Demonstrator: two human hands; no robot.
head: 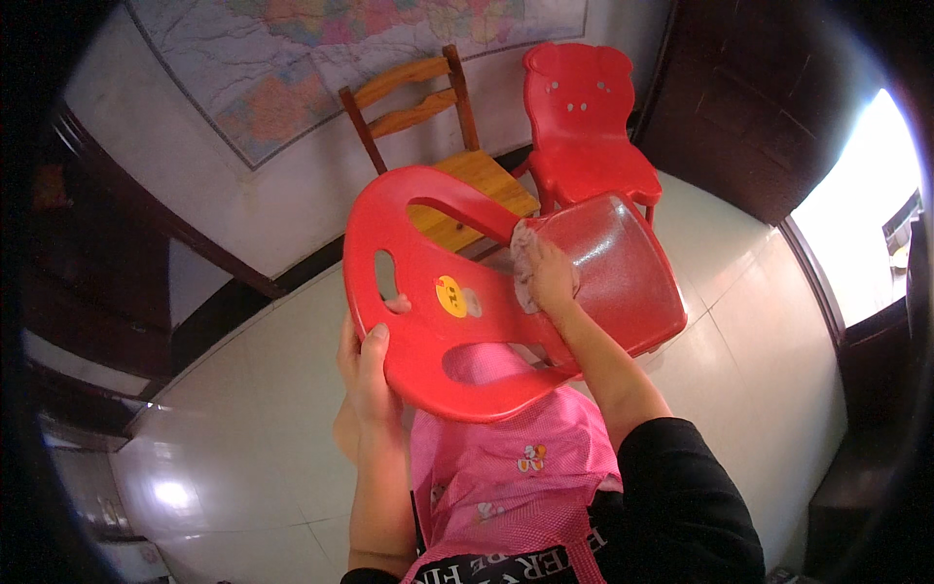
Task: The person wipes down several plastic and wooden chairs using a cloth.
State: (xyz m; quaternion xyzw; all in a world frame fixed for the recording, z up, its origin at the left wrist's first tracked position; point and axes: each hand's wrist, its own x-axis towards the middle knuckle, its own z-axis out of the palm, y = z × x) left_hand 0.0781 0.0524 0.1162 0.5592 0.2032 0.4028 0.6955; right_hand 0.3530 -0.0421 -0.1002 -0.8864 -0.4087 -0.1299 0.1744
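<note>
A red plastic child's chair [416, 350] is held tilted in front of me, over my pink checked apron [511, 445]. Its backrest has cut-out openings and a round yellow sticker [451, 296]. My left hand [368, 372] grips the backrest's outer edge, thumb on the near face and a fingertip showing at the small slot. My right hand [551, 277] presses a crumpled pale cloth [524, 266] on the chair where the backrest meets the seat. The seat [620, 270] looks glossy.
Beyond the held chair stand a wooden chair [416, 109] and another red plastic chair with an animal-shaped back [580, 124], near a wall with a map [292, 73]. A dark door [737, 102] is at the right, beside a bright doorway. Dark furniture [109, 248] lines the left. The floor [255, 438] is pale tile.
</note>
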